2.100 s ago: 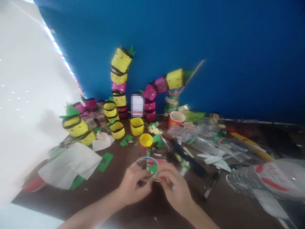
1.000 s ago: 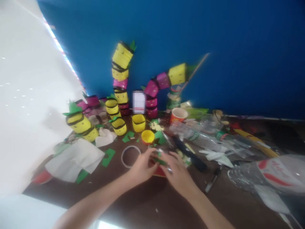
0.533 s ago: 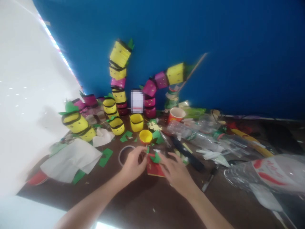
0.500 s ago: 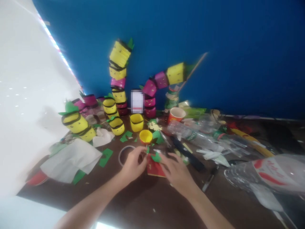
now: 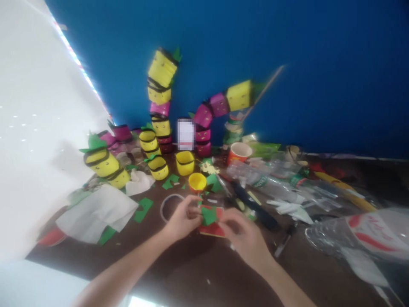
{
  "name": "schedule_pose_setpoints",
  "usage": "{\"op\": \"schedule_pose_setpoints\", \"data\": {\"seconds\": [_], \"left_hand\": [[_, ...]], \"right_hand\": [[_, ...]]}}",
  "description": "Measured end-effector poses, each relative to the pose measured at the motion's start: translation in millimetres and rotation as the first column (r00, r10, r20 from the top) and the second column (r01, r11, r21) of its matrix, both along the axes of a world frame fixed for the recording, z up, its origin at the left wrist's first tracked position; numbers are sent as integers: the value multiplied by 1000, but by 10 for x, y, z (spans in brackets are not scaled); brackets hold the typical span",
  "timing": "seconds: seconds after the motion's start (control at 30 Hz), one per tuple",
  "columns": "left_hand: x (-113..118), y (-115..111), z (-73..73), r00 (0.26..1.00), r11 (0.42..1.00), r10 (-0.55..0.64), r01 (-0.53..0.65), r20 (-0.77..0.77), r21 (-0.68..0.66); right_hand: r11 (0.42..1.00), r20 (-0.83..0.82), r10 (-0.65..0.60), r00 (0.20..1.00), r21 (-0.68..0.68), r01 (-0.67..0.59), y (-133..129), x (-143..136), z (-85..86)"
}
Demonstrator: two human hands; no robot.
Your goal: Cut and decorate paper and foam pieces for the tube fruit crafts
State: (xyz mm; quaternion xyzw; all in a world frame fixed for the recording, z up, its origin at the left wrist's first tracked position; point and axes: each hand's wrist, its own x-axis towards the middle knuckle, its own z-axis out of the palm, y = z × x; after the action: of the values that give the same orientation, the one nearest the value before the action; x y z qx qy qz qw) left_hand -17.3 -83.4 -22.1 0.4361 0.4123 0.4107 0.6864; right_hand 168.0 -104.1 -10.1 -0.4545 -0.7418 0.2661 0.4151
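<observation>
A small green paper cutout [image 5: 208, 215] is pinched at its right edge by my right hand [image 5: 240, 230], fingers closed. My left hand [image 5: 184, 218] has its thumb and fingers curled together at the cutout's left side; whether it grips the paper I cannot make out. Under the cutout lies a flat red piece [image 5: 212, 229] on the brown table [image 5: 179, 273]. Just beyond my hands stands a small yellow cup [image 5: 197, 182]. A roll of clear tape [image 5: 163, 208] rests left of my left hand, partly hidden by it.
Yellow and magenta cup towers [image 5: 159, 96] stand against the blue wall. Plastic bottles [image 5: 268, 183], a large bottle [image 5: 367, 230] and a pen [image 5: 283, 243] crowd the right. White cloth [image 5: 99, 211] and green paper scraps [image 5: 142, 209] lie left. A red-and-white cup [image 5: 239, 152] stands behind.
My right hand's fingers have drawn together onto the green cutout, which now lies flatter over the red piece. My left hand stays close by. The view has shifted slightly.
</observation>
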Motion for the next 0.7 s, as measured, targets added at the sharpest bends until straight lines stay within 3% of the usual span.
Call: {"op": "schedule_pose_setpoints", "data": {"seconds": [0.1, 0.2, 0.7], "left_hand": [[2, -9, -26, 999, 999, -42, 42, -11, 22], [15, -26, -12, 998, 998, -52, 53, -23, 37], [68, -102, 15, 991, 991, -122, 118, 62, 63]], "right_hand": [[981, 27, 80, 996, -178, -74, 17, 6, 27], [970, 61, 92, 994, -232, -76, 24, -8, 10], [989, 276, 94, 956, -140, -57, 16, -26, -158]]}}
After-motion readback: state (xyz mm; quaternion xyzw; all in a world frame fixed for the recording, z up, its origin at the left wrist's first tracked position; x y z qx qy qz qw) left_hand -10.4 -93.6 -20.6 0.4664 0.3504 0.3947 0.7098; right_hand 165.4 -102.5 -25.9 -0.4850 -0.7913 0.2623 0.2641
